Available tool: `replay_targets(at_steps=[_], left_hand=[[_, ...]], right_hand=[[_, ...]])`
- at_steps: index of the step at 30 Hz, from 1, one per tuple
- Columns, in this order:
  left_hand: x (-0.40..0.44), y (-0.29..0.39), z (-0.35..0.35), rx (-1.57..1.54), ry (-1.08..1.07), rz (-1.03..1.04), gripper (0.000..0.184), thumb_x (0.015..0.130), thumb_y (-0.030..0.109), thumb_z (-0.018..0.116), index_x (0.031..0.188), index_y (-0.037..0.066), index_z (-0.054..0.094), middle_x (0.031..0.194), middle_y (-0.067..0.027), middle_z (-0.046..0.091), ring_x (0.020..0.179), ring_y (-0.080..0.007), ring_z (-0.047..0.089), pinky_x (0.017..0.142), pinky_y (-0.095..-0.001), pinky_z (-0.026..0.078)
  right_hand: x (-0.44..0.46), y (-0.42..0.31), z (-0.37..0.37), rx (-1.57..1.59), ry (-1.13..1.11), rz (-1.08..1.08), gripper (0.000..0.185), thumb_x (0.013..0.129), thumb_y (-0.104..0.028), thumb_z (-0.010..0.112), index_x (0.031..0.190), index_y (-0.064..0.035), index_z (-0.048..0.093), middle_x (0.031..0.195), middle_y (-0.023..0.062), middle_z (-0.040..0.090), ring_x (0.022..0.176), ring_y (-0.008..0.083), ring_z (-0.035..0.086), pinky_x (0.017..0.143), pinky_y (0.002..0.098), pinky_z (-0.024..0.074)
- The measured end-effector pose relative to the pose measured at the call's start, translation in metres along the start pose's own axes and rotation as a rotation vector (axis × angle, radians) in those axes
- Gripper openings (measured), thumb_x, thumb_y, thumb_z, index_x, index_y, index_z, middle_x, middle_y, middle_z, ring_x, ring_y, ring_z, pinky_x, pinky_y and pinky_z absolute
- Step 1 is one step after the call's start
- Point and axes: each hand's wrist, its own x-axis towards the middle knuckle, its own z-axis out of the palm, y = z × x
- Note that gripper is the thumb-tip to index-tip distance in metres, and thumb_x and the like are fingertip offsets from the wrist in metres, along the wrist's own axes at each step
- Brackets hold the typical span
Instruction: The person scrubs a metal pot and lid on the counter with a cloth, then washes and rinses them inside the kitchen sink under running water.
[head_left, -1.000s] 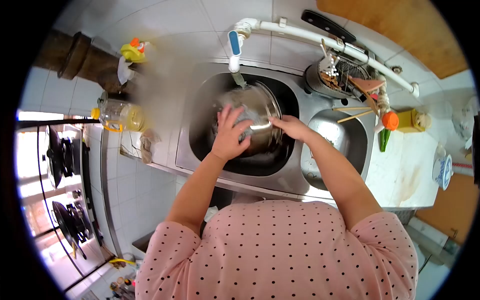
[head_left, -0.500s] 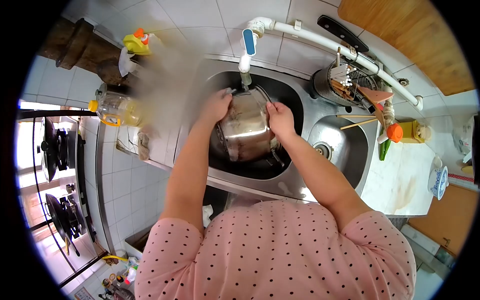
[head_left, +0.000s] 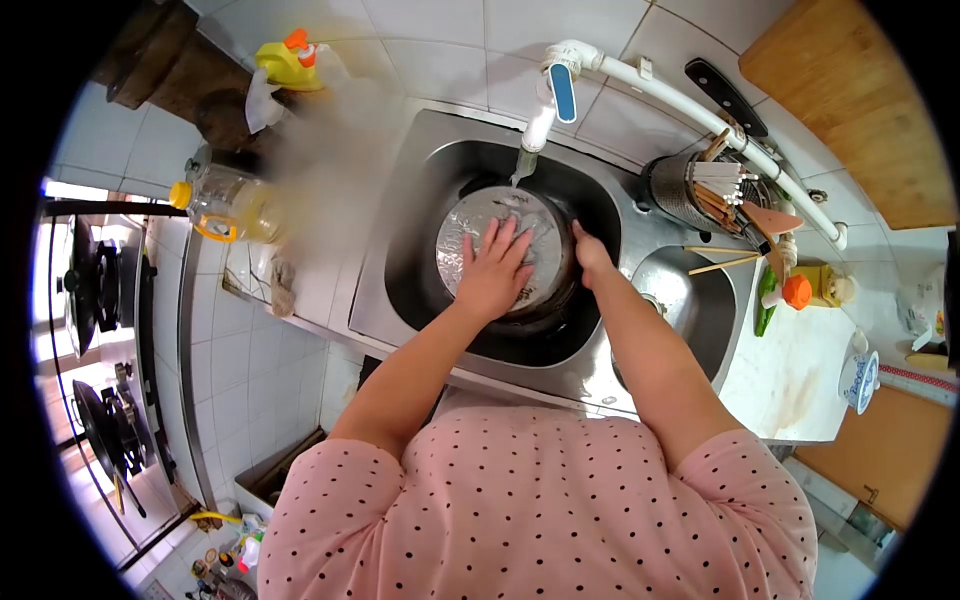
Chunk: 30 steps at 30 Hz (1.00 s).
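A steel pot lies tilted in the larger sink basin, its round wet base facing up toward me. My left hand rests flat on that base, fingers spread. At the pot's right side, my right hand grips the edge; some of its fingers are hidden behind the pot. Just above the pot's far edge is the faucet, with water coming from its spout onto the metal.
Around the pot is the dark sink basin, with a smaller basin to its right. Chopsticks and utensils stand in a mesh holder. An oil bottle is at left; a knife hangs on the wall.
The pot has turned from its side so that its base faces up. My left hand has moved from its far left edge onto the base; my right hand stays at the right side.
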Motion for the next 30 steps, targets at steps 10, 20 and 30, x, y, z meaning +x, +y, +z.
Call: replay_targets(at_steps=[10,20,30], left_hand=[[0.081,-0.027,0.022,0.271,0.071,0.083,0.045,0.088,0.034,0.054,0.127,0.011,0.05,0.135,-0.0122,0.045,0.126,-0.0344,0.039,0.103,-0.051,0.031],[0.012,-0.012,0.006,0.105,-0.039,0.298,0.045,0.085,0.017,0.054,0.127,0.0,0.048,0.132,-0.0193,0.047,0.127,-0.0337,0.039,0.103,-0.0482,0.033],[-0.013,-0.034,-0.025,0.271,-0.271,0.061,0.061,0.082,0.014,0.059,0.137,0.004,0.035,0.145,-0.0178,0.028,0.136,-0.0395,0.023,0.106,-0.0592,0.023]], right_hand=[[-0.011,0.03,0.022,-0.064,0.174,-0.563,0.063,0.093,-0.044,0.05,0.137,-0.0011,0.037,0.135,0.0222,0.044,0.125,0.033,0.043,0.102,0.0376,0.0358],[-0.045,0.023,0.037,-0.471,0.262,-0.658,0.057,0.093,-0.03,0.05,0.141,-0.0095,0.027,0.135,0.0277,0.036,0.12,0.0455,0.041,0.1,0.0442,0.0366],[-0.036,0.027,0.032,-0.389,0.198,-0.688,0.055,0.093,-0.031,0.05,0.14,-0.0088,0.032,0.137,0.0277,0.035,0.123,0.0438,0.04,0.103,0.0419,0.0344]])
